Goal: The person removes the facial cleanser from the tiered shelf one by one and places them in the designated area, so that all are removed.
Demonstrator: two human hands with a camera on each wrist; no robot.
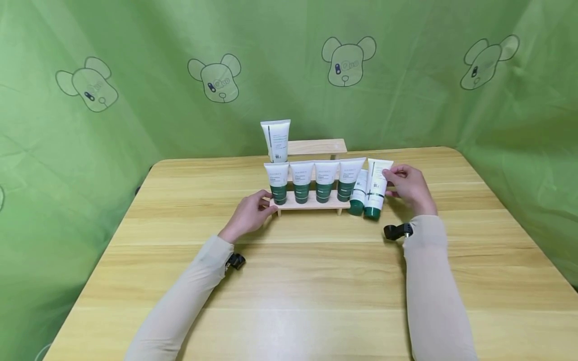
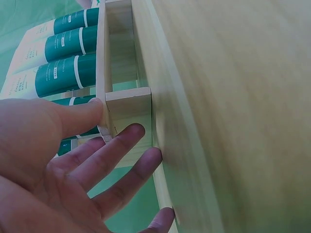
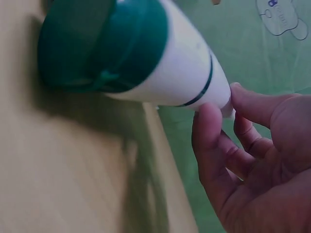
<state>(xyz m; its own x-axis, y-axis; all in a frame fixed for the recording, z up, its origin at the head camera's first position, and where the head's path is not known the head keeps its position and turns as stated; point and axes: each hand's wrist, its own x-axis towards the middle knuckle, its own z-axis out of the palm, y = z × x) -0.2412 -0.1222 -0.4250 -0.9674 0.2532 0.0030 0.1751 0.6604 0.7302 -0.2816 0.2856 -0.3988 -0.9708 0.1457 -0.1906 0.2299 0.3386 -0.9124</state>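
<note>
A light wooden tiered stand [image 1: 311, 205] carries several small white-and-green cosmetic tubes [image 1: 301, 183] upright along its lower step. One larger white tube [image 1: 277, 143] stands at the left of the higher step. My left hand [image 1: 249, 214] grips the lower step's left end; in the left wrist view its thumb [image 2: 82, 116] lies on the board's edge. At the stand's right, my right hand [image 1: 408, 186] pinches a large white tube [image 1: 377, 188] near its flat top, green cap down. Beside it, another white tube with a green cap [image 1: 357, 206] is partly hidden.
The stand is on a wooden table [image 1: 289, 281], toward its far edge. A green curtain [image 1: 289, 65] with bear-head outlines hangs behind and around the table. Small black cameras [image 1: 397, 231] are strapped at both wrists.
</note>
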